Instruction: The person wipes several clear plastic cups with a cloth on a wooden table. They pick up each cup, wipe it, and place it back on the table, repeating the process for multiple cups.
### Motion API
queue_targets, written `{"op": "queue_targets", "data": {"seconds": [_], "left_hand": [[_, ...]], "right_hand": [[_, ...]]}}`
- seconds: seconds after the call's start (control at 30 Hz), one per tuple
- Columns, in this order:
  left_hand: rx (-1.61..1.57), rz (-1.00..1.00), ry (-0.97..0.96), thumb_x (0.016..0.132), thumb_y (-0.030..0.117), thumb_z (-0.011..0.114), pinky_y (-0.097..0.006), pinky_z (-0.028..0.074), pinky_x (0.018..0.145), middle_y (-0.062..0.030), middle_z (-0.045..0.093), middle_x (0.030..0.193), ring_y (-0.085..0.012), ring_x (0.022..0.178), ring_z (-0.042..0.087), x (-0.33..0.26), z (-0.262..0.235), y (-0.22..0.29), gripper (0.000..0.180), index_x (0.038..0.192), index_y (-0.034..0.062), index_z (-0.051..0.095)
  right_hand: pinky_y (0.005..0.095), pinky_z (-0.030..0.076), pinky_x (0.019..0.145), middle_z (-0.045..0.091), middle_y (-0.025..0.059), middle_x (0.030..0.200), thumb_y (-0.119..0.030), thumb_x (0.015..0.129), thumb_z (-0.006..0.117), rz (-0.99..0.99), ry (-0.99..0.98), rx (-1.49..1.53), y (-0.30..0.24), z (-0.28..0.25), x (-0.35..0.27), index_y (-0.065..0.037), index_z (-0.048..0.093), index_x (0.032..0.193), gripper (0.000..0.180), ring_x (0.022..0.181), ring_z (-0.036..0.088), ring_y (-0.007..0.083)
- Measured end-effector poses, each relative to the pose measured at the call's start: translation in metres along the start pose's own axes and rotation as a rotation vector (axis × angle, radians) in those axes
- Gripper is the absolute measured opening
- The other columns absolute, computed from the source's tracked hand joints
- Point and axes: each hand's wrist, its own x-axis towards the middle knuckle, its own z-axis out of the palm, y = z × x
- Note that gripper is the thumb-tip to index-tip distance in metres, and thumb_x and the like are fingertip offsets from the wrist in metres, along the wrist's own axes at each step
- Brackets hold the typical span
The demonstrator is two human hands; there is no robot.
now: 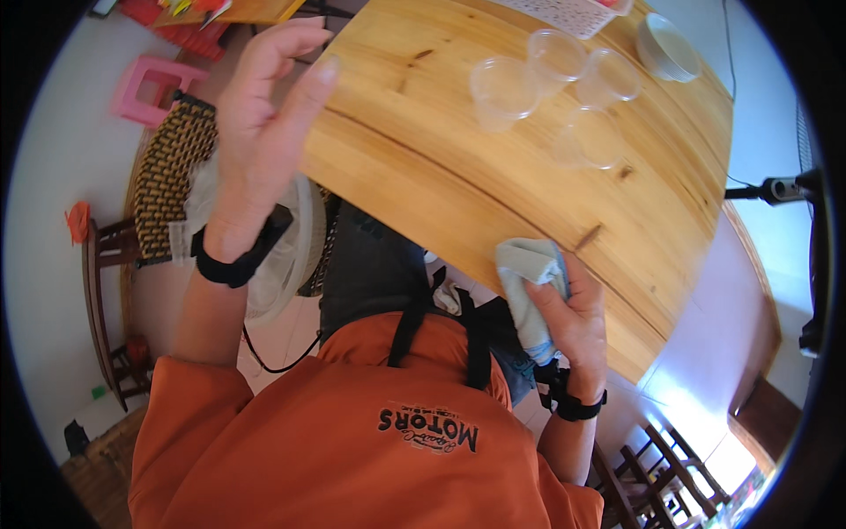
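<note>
My right hand [577, 322] grips a light blue cloth [524, 264], bunched up at the near edge of the wooden table [441, 150]. My left hand [260, 123] is raised by the table's left corner, thumb and fingers apart, with nothing in it. Several clear plastic cups [505, 93] stand grouped on the far part of the table. Beside them, at the far right, is a white bowl [668, 48].
A pale perforated basket [573, 16] sits at the table's far edge. Below my left hand, a white basket [308, 234] holding clear plastic items rests by a woven chair [176, 154]. A pink stool [132, 93] stands far left; dark wooden chairs [661, 472] are at lower right.
</note>
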Motion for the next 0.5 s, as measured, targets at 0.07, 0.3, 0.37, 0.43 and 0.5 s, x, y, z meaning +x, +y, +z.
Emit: {"op": "queue_targets", "data": {"seconds": [0.07, 0.3, 0.37, 0.43, 0.5], "left_hand": [[0.046, -0.135, 0.039, 0.093, 0.013, 0.064, -0.026, 0.045, 0.087, -0.0045, 0.064, 0.104, -0.012, 0.097, 0.058, -0.012, -0.029, -0.006, 0.023, 0.112, -0.0004, 0.062], [0.387, -0.393, 0.036, 0.094, 0.014, 0.064, -0.025, 0.047, 0.079, -0.0049, 0.066, 0.094, -0.0127, 0.086, 0.06, -0.062, -0.11, -0.057, 0.018, 0.106, 0.0008, 0.064], [0.531, -0.379, -0.057, 0.093, 0.015, 0.065, -0.027, 0.048, 0.079, -0.0081, 0.066, 0.095, -0.0155, 0.085, 0.061, -0.076, -0.129, -0.07, 0.019, 0.105, -0.0001, 0.064], [0.615, -0.363, -0.119, 0.092, 0.018, 0.065, -0.031, 0.049, 0.077, -0.0135, 0.067, 0.097, -0.0229, 0.086, 0.064, -0.088, -0.141, -0.081, 0.022, 0.104, -0.0004, 0.063], [0.682, -0.395, -0.157, 0.091, 0.017, 0.064, -0.034, 0.05, 0.077, -0.0147, 0.067, 0.098, -0.0271, 0.088, 0.065, -0.096, -0.146, -0.09, 0.021, 0.104, 0.0003, 0.064]], "right_hand": [[0.0257, 0.05, 0.083, 0.069, 0.0067, 0.106, -0.007, 0.092, 0.065, 0.003, 0.011, -0.015, 0.0, 0.0, 0.0, 0.003, 0.061, 0.122, 0.033, 0.094, 0.061, 0.0097], [0.0257, 0.05, 0.084, 0.069, 0.006, 0.105, -0.009, 0.092, 0.067, -0.01, 0.023, -0.002, 0.001, 0.0, 0.0, 0.003, 0.06, 0.123, 0.034, 0.094, 0.06, 0.0098], [0.0256, 0.049, 0.084, 0.068, 0.0058, 0.105, -0.01, 0.092, 0.067, -0.013, 0.028, 0.0, 0.002, 0.0, 0.0, 0.003, 0.06, 0.123, 0.034, 0.094, 0.059, 0.0096], [0.0255, 0.049, 0.084, 0.068, 0.0057, 0.105, -0.01, 0.092, 0.067, -0.006, 0.026, -0.02, 0.001, 0.0, 0.0, 0.003, 0.06, 0.123, 0.034, 0.094, 0.059, 0.0096], [0.0255, 0.049, 0.084, 0.068, 0.0056, 0.105, -0.011, 0.092, 0.067, -0.002, 0.027, -0.026, 0.001, 0.001, 0.0, 0.003, 0.06, 0.123, 0.034, 0.094, 0.059, 0.0096]]}}
